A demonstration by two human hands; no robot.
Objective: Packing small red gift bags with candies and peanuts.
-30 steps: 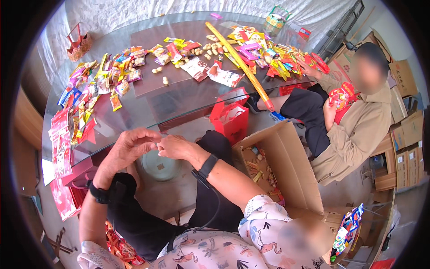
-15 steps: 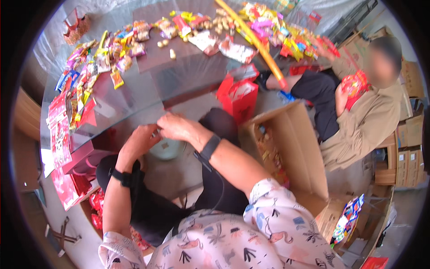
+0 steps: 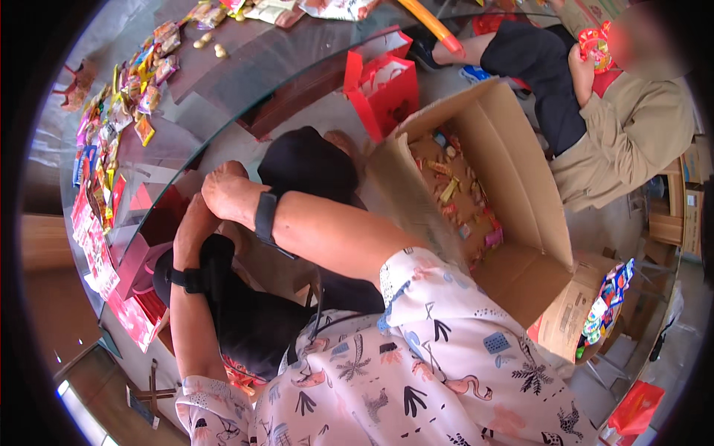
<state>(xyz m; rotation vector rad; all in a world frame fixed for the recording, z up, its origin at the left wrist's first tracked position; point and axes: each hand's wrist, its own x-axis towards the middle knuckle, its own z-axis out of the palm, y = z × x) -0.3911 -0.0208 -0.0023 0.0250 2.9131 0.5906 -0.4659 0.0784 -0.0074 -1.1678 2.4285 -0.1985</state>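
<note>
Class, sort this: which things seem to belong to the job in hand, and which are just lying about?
Likely the job:
left hand and right hand, close together; anything held is hidden
wrapped snacks on the glass table

Likely just lying about:
red paper bag
orange stick

A white-and-pink shirt [image 3: 446,372] patterned with coral flamingos, dark palms, black arrow-like marks and blue patches meets black trousers [image 3: 260,334] and black wristbands [image 3: 265,215], amid a co-worker's tan top [image 3: 632,134], a red bag [image 3: 383,97], a brown box [image 3: 517,149], an orange pole [image 3: 433,28], and yellow, red, purple and blue packets [image 3: 123,111].
</note>
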